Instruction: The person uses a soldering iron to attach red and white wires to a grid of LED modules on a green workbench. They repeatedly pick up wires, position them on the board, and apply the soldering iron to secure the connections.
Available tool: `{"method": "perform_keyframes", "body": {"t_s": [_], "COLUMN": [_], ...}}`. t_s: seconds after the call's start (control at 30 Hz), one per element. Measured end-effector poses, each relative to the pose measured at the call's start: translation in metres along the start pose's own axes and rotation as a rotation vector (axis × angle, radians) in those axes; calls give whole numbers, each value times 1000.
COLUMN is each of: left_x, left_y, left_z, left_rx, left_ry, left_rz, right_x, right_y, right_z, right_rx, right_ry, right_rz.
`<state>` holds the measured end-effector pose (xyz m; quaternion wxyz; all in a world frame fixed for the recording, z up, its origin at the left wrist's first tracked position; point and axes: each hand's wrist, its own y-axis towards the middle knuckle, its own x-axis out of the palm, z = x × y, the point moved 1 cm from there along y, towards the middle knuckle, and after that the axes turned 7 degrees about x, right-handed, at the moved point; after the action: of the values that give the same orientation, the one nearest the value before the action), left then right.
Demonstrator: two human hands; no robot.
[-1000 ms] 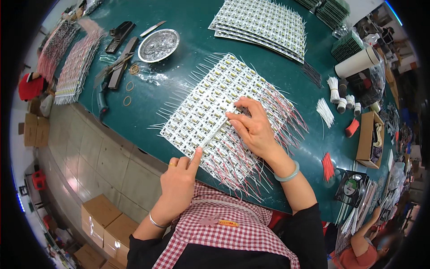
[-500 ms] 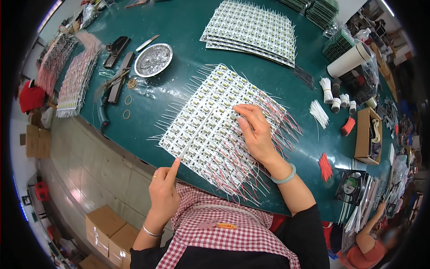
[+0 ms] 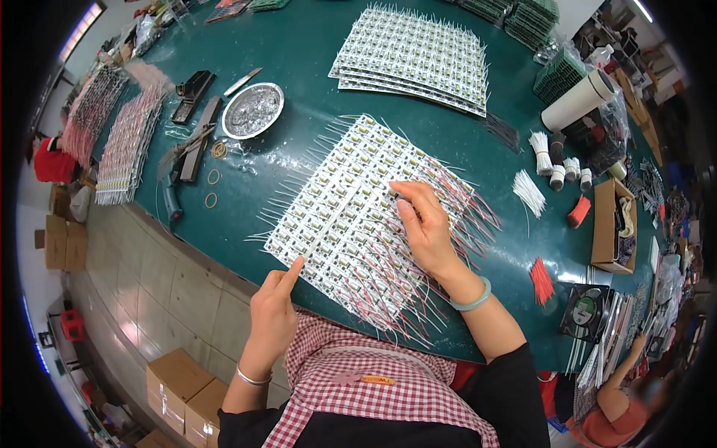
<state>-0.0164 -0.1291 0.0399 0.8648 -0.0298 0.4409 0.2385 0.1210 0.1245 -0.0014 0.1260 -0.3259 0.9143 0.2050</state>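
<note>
A white panel of small circuit boards [image 3: 328,190] lies slantwise on the table before me. Thin white wires stick out along its upper left side; red and white wires spread over its right and lower parts. At the panel's near left edge, my left hand [image 3: 275,310] touches it with the index finger stretched out, the other fingers curled and partly hidden. A narrow pale line runs across the panel from that fingertip. My right hand [image 3: 432,231] rests over the panel's middle right, fingers bent, thumb apart from the index finger. Nothing shows between them.
More white panels [image 3: 411,56] are stacked at the back. A metal bowl [image 3: 253,110], a utility knife [image 3: 243,81] and rubber bands [image 3: 212,200] lie at left. White wire bundles [image 3: 529,193], red wires [image 3: 541,281], a cardboard box [image 3: 614,224] and a fan [image 3: 585,312] are at right.
My view has shifted slightly. My left fingertip sits a little farther in over the panel's edge. My right hand keeps nearly the same place on the panel.
</note>
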Motion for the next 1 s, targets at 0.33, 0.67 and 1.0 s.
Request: {"method": "perform_keyframes", "body": {"t_s": [0.33, 0.67, 1.0], "left_x": [6, 18, 25], "left_y": [13, 15, 38], "left_z": [0, -2, 3], "left_rx": [2, 5, -14], "left_ry": [-26, -43, -14], "left_rz": [-9, 69, -5], "right_x": [0, 0, -1], "right_y": [-2, -2, -1], "right_z": [-4, -3, -2], "right_rx": [76, 90, 72], "right_ry": [53, 65, 81], "right_rz": [-16, -29, -29]}}
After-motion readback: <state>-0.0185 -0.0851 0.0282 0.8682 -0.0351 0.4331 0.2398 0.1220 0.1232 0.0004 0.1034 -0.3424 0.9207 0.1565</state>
